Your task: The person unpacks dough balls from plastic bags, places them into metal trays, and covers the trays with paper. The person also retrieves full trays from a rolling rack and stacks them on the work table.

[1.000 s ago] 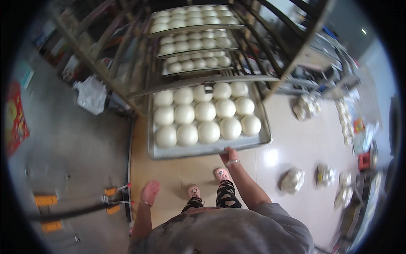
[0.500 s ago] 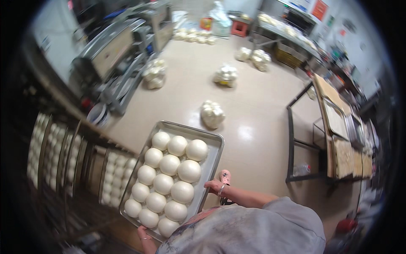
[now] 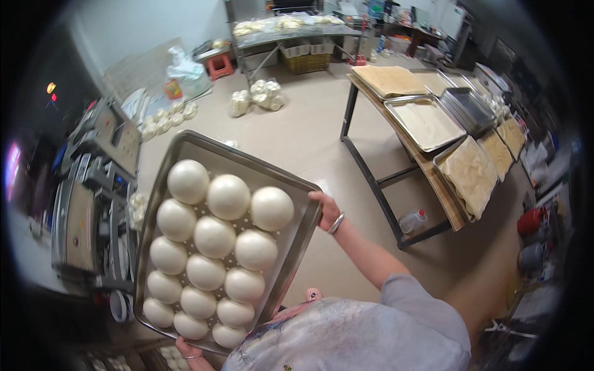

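Tray point(image 3: 291, 238) of white buns point(image 3: 210, 237) held in both hands, over the floor in front of the shirt point(image 3: 359, 328).
The rim is gripped near its far right corner by the right hand point(image 3: 326, 211) and at the near edge by the left hand point(image 3: 187, 349), its fingers partly hidden. With the far left corner unsupported, a dip there could be caused by uneven lifting, and buns could be rolled together or spilled.

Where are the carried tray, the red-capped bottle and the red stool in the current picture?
Carried tray point(image 3: 287, 247): head view, on the bare inner surface near its right rim.
Red-capped bottle point(image 3: 411, 222): head view, on its clear body.
Red stool point(image 3: 219, 62): head view, on its upper front.
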